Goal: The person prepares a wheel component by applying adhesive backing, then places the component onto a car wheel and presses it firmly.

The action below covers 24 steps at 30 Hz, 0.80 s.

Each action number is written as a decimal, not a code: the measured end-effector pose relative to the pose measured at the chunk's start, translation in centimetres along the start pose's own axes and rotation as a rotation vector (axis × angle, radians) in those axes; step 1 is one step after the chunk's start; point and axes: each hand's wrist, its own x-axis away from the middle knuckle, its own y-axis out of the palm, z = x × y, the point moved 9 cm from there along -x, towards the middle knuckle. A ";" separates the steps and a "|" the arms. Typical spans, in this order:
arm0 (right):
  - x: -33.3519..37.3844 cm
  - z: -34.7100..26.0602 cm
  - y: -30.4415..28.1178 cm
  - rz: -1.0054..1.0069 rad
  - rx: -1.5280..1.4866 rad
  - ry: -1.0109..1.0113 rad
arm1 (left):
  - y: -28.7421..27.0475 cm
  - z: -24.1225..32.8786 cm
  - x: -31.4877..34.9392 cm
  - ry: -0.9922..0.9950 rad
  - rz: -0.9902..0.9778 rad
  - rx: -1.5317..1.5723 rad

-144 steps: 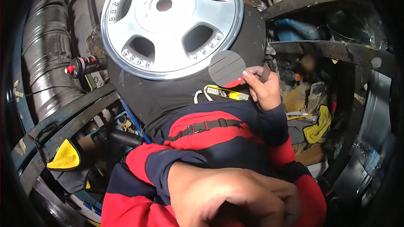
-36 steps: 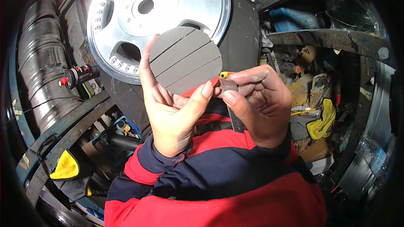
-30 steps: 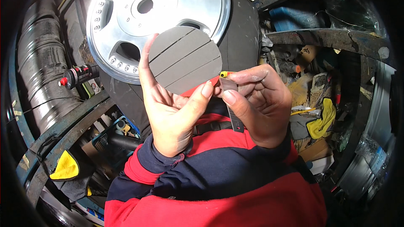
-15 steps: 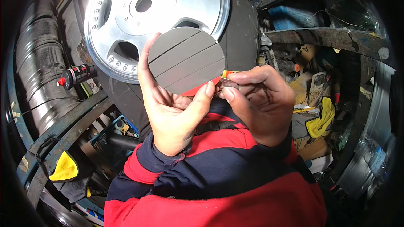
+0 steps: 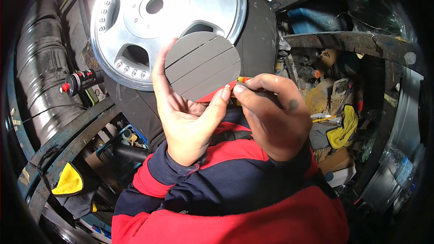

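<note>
My left hand (image 5: 187, 126) is closed round the edge of a round grey disc (image 5: 203, 65), its thumb on the near rim and fingers behind. Dark parallel lines cross the disc, dividing its face into strips. Along its near right edge a red segment (image 5: 217, 91) shows. With thumb and forefinger together, my right hand (image 5: 278, 113) pinches at that edge beside a small yellow-and-red piece (image 5: 244, 79). What lies between those fingertips is mostly hidden. Beyond the disc, a silver wheel rim (image 5: 135, 27) rests face up on my lap.
On the left stand a dark bottle with a red cap (image 5: 83, 81) and a large dark ribbed cylinder (image 5: 43, 72). Yellow-and-grey cloths hang on both sides, one on the right (image 5: 343, 129). Metal frame bars (image 5: 348, 39) and cluttered shelves surround me.
My right fingers have shifted slightly left, closing in on the disc's edge and covering the small strip seen between them. The disc has tilted a little in my left hand.
</note>
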 end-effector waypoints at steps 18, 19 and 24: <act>1.4 4.8 0.9 0.090 -0.488 0.486 | 0.0 0.2 0.1 0.103 0.019 -0.053; 1.1 4.4 0.9 0.080 -0.477 0.485 | 0.1 0.3 0.2 0.112 0.013 -0.052; 0.1 3.0 0.4 0.090 -0.190 0.309 | 0.3 0.4 0.5 0.130 -0.010 -0.085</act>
